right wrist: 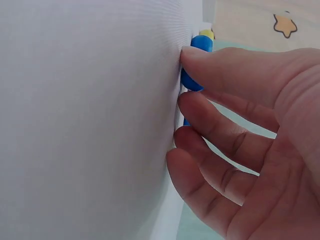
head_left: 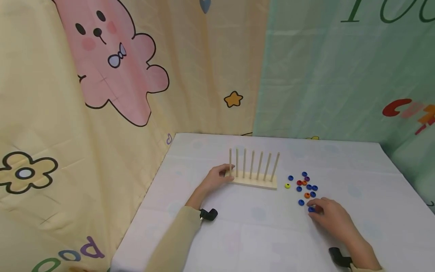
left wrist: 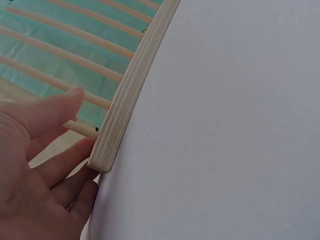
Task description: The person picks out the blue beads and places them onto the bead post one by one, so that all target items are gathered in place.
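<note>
A pale wooden peg board (head_left: 253,183) stands on the white table, with several bare upright pegs in a row. My left hand (head_left: 219,176) holds its left end, thumb and fingers around the base near the outermost peg. In the left wrist view the fingers of this hand (left wrist: 45,160) touch the end of the wooden base (left wrist: 120,115). My right hand (head_left: 331,217) pinches a blue bead (head_left: 311,209) at tabletop level, between thumb and forefinger. Seen from the right wrist, the thumb of the right hand (right wrist: 250,125) partly covers that bead (right wrist: 192,82).
Beyond the right hand lie loose beads: several blue ones (head_left: 299,189), a yellow one (head_left: 287,186), a red one (head_left: 299,183), orange ones (head_left: 307,195) and a purple one (head_left: 307,178). The white table (head_left: 258,234) meets printed curtains (head_left: 210,75) at its back and left edges.
</note>
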Available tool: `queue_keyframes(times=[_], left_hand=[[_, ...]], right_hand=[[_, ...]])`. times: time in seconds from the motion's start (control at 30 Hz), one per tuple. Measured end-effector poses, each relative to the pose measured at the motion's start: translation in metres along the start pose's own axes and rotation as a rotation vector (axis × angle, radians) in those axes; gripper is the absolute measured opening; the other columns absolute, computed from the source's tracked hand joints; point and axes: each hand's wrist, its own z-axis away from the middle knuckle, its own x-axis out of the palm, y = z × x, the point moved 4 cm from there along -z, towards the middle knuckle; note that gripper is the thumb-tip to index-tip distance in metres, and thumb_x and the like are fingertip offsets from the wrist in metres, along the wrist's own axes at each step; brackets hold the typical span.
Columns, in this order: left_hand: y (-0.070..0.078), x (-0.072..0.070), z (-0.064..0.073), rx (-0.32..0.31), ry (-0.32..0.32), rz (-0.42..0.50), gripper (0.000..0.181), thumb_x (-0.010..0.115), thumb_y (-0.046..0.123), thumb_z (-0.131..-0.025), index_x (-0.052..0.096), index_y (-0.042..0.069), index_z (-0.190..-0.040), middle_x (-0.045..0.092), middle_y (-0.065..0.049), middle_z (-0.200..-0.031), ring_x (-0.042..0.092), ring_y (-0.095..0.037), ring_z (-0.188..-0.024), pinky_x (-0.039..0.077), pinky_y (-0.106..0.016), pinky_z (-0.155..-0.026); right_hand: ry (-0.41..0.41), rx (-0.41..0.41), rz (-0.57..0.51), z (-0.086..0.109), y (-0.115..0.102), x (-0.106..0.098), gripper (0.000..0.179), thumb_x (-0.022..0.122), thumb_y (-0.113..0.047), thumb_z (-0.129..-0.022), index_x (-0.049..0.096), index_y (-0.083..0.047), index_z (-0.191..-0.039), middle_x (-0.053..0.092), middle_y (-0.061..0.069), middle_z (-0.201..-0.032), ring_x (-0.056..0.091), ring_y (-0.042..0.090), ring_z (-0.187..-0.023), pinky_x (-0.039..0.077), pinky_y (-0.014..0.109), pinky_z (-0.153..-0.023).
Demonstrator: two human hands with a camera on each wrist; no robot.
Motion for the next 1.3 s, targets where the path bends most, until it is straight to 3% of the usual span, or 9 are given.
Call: queue_keyframes(times=[0.33, 0.8, 1.3], left_hand=[[-0.005, -0.002, 0.000, -0.011, -0.019, -0.071, 0.047, 0.081, 0.011, -0.085, 0.069, 0.026, -0.128, 0.061, 0.000, -0.136, 0.054, -0.020, -0.126, 0.042, -0.041, -0.106], [-0.010, -0.001, 0.003, 0.002, -0.029, -0.081, 0.050, 0.086, 0.012, -0.080, 0.071, 0.028, -0.125, 0.059, 0.002, -0.138, 0.050, -0.021, -0.128, 0.039, -0.042, -0.108], [-0.011, 0.002, 0.006, 0.010, -0.036, -0.125, 0.059, 0.086, 0.014, -0.080, 0.066, 0.029, -0.132, 0.055, -0.001, -0.143, 0.046, -0.022, -0.135, 0.034, -0.041, -0.112]], right_hand=[[-0.002, 0.044, -0.077, -0.004, 0.005, 0.004, 0.027, 0.081, -0.011, -0.085, 0.074, -0.007, -0.111, 0.060, 0.001, -0.082, 0.051, 0.022, -0.077, 0.047, 0.036, -0.067], [0.014, 0.011, -0.059, -0.006, 0.000, -0.003, 0.024, 0.084, -0.020, -0.082, 0.075, -0.010, -0.101, 0.064, -0.003, -0.080, 0.056, 0.019, -0.076, 0.051, 0.039, -0.069], [0.164, -0.097, -0.115, -0.013, -0.027, -0.037, 0.023, 0.081, -0.020, -0.087, 0.074, -0.009, -0.106, 0.070, -0.001, -0.088, 0.063, 0.022, -0.083, 0.054, 0.037, -0.065]])
